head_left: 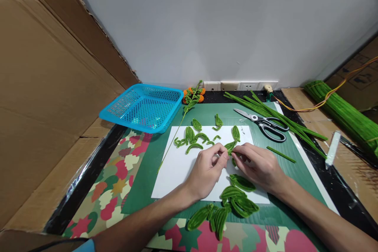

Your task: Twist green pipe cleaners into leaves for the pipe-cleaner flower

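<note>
Hands (228, 163) pinch leaf (230, 146); scissors (264, 124) near.

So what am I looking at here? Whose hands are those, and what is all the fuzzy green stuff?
There is no machine here. A person wears a camera on their head, so you look down at their own two hands, as if through their eyes. The left hand and the right hand meet over a white sheet and pinch a small green fuzzy leaf between their fingertips. More bent green leaves lie at the top of the sheet, and a pile of finished leaves sits nearer the person. On the right lie scissors and long straight green fuzzy sticks. A blue basket stands on the left, with a little stem with orange flowers beside it. A green mat lies under the sheet.
</note>
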The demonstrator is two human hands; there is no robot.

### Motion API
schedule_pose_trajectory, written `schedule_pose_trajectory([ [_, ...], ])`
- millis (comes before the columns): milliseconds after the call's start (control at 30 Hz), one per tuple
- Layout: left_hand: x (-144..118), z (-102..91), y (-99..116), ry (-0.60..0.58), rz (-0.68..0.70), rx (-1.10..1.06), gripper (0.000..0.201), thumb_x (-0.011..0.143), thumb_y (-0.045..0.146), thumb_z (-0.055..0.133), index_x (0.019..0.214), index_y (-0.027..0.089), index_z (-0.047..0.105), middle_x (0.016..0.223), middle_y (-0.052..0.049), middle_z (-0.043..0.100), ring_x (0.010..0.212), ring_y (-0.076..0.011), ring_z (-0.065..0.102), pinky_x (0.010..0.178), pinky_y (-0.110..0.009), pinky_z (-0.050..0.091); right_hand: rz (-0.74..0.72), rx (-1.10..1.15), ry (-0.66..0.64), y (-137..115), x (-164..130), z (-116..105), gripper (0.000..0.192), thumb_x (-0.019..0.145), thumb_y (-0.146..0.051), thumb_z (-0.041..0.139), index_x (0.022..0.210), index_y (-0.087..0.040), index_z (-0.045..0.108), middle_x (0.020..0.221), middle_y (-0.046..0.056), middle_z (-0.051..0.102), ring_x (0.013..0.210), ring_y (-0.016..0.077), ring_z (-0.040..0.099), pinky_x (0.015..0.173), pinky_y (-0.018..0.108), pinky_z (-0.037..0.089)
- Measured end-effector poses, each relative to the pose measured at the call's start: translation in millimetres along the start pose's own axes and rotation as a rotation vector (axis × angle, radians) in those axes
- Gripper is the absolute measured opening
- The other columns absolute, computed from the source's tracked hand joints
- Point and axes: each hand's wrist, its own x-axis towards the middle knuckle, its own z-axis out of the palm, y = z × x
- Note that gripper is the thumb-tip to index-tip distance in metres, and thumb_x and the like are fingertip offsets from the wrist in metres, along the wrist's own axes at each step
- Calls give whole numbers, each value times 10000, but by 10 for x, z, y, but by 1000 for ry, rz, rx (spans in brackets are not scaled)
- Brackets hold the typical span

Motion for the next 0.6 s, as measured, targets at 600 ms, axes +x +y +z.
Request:
schedule_pose_trajectory([
  [600,0,26,19,-1,-14,58,225,1077,413,521,1021,199,564,760,41,577,521,-72,464,512,-213,331,1,56,-61,23,13,-15,208,1028,-125,558,1220,-176,621,993,99,763,838,195,734,702,293,593],
])
